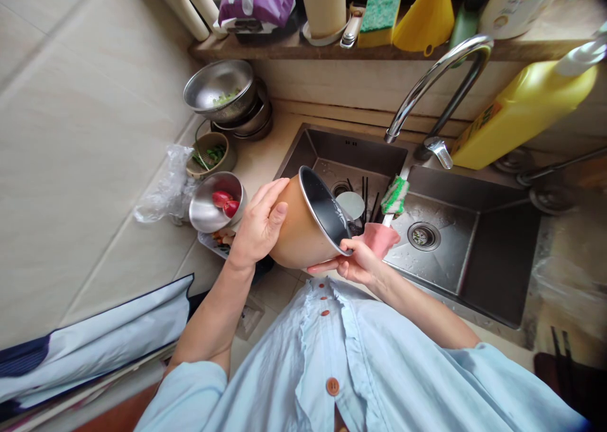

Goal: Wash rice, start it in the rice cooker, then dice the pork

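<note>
Both hands hold a rice cooker inner pot (296, 229), tan outside and dark inside, tilted with its mouth toward the sink. My left hand (260, 220) presses its palm and fingers against the pot's left outer side. At the lower right, my right hand (358, 261) grips the rim, thumb at the edge and fingers underneath. Pale bits or drops show on the dark inner wall. Just beyond my right hand is a pink object (379, 239), its kind unclear. A green-and-white scrubber (395, 196) rests on the divider between the basins.
The left basin (327, 142) holds a whitish round dish (351, 204) and dark chopsticks (364, 198). A faucet (441, 71) arches above the sink. To the left stand a steel bowl (199, 207) with red items and stacked bowls (220, 90). A yellow bottle (521, 112) stands behind the right basin.
</note>
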Demonstrator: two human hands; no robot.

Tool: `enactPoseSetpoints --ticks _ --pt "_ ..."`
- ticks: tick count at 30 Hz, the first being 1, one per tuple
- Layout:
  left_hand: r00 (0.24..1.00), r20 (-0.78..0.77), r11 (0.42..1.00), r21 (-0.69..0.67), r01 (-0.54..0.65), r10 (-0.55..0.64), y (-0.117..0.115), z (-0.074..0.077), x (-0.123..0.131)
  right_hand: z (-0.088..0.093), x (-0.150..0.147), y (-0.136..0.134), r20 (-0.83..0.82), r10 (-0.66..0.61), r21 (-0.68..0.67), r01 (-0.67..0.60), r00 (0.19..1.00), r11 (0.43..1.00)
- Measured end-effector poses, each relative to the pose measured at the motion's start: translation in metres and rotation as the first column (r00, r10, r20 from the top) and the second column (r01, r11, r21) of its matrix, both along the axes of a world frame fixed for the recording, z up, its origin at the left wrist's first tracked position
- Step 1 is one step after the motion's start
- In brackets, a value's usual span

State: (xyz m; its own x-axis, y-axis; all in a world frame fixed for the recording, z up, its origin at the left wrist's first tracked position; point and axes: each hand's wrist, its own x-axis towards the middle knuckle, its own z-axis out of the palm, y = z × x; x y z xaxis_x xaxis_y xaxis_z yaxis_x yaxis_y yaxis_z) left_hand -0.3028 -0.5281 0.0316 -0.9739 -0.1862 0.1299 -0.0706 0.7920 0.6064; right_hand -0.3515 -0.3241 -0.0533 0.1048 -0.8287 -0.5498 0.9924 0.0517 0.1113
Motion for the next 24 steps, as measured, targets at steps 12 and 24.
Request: enactPoseSetpoints --ticks 12,24 --pt "1.0 -0.001 1.0 0.007 0.015 -0.015 0.005 0.004 -0.004 -0.01 0.003 0.0 -0.032 -0.028 -0.02 0.027 0.999 0.999" --pt "0.998 -0.008 0.988 0.143 -0.058 0.06 -0.007 -0.031 0.008 -0.02 -0.014 0.002 -0.246 -0.002 0.197 0.052 0.969 0.979"
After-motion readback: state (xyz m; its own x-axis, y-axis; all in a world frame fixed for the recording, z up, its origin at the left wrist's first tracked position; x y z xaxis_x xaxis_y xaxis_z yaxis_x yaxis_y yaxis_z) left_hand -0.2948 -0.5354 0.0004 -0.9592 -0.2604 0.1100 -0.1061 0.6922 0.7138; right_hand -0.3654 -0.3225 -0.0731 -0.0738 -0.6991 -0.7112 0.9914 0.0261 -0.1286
